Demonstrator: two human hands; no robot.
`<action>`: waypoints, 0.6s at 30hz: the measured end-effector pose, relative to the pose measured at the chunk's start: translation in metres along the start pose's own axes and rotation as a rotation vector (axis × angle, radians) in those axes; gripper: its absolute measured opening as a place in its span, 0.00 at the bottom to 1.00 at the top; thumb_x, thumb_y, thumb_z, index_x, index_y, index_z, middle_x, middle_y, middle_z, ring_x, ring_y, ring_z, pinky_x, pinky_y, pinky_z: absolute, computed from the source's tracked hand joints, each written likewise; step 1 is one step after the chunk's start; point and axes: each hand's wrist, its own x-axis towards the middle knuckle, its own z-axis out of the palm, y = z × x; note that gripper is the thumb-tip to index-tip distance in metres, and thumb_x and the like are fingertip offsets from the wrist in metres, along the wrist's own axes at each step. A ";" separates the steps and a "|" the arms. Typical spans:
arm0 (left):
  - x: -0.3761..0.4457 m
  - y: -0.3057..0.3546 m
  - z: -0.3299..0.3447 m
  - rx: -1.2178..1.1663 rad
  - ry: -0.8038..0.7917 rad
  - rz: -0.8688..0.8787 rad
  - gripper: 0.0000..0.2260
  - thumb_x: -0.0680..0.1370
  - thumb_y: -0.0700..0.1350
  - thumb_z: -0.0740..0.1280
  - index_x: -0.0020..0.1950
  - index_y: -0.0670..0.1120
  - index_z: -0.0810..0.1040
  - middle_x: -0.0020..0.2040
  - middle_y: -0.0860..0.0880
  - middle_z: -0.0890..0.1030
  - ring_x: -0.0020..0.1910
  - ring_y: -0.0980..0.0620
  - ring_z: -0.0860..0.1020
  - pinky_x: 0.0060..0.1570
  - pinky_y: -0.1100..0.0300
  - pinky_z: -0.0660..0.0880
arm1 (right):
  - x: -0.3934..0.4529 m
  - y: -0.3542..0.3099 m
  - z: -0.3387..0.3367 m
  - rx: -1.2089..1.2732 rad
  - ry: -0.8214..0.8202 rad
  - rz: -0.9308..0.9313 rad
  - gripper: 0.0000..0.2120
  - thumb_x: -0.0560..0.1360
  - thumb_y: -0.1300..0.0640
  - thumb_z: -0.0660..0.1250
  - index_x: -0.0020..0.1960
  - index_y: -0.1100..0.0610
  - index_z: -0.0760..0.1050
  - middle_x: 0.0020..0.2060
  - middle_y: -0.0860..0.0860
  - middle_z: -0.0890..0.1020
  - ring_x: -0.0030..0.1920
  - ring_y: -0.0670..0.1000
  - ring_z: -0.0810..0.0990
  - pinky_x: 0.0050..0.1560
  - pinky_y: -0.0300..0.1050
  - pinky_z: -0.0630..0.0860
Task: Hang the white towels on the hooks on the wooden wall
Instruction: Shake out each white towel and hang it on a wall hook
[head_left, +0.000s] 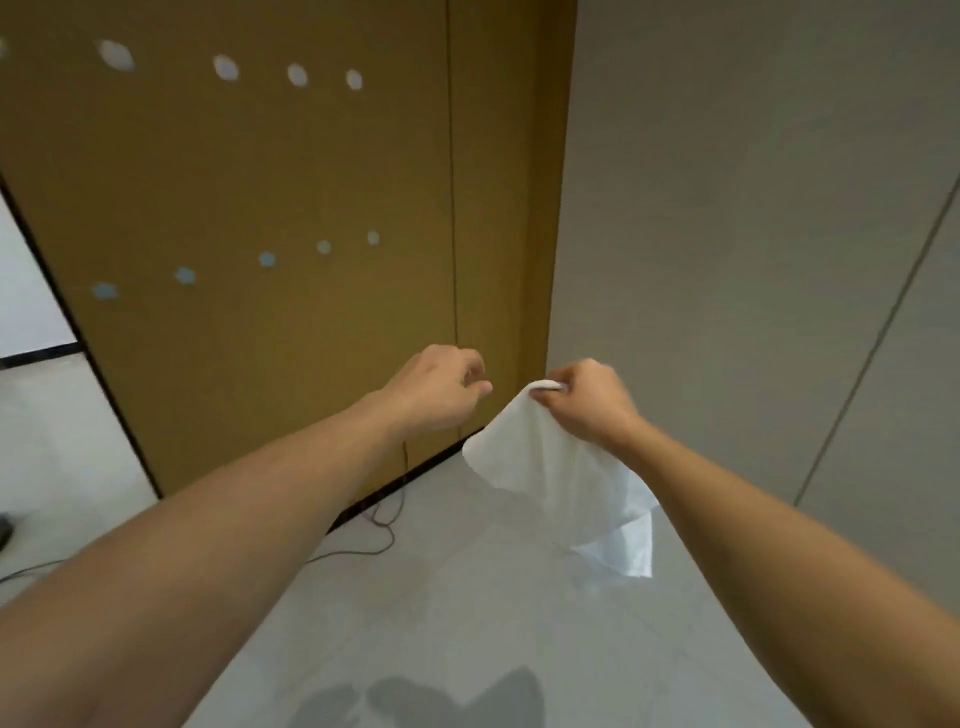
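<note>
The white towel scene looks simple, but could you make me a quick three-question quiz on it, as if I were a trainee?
1. True or false: the white towel already hangs on one of the hooks on the wooden wall.
2. Which hand pinches the towel's top edge: A) the left hand, B) the right hand, C) both?
3. Fill in: a thin ____ lies on the floor at the foot of the wall.

Key
1. False: it dangles from a hand, low down, well below both rows of hooks.
2. B: the left hand is beside it with fingers curled, not on the cloth.
3. Cable.
</note>
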 end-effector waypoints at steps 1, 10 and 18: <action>0.004 -0.020 -0.005 0.006 0.011 -0.033 0.13 0.80 0.56 0.63 0.61 0.52 0.76 0.57 0.52 0.78 0.53 0.52 0.76 0.50 0.55 0.75 | 0.018 -0.013 0.016 0.015 -0.025 -0.034 0.10 0.76 0.45 0.68 0.40 0.48 0.80 0.33 0.43 0.79 0.36 0.47 0.78 0.32 0.39 0.72; 0.052 -0.206 -0.071 0.100 0.170 -0.222 0.14 0.82 0.56 0.60 0.60 0.50 0.79 0.57 0.50 0.79 0.52 0.51 0.77 0.52 0.54 0.75 | 0.166 -0.152 0.130 0.080 -0.095 -0.267 0.14 0.76 0.43 0.68 0.34 0.48 0.75 0.32 0.45 0.78 0.34 0.47 0.78 0.31 0.40 0.70; 0.114 -0.359 -0.164 0.130 0.280 -0.293 0.13 0.81 0.51 0.57 0.61 0.50 0.77 0.52 0.50 0.80 0.48 0.50 0.78 0.46 0.57 0.74 | 0.297 -0.293 0.209 0.093 -0.156 -0.433 0.16 0.76 0.44 0.68 0.33 0.52 0.78 0.27 0.47 0.77 0.30 0.48 0.76 0.29 0.42 0.67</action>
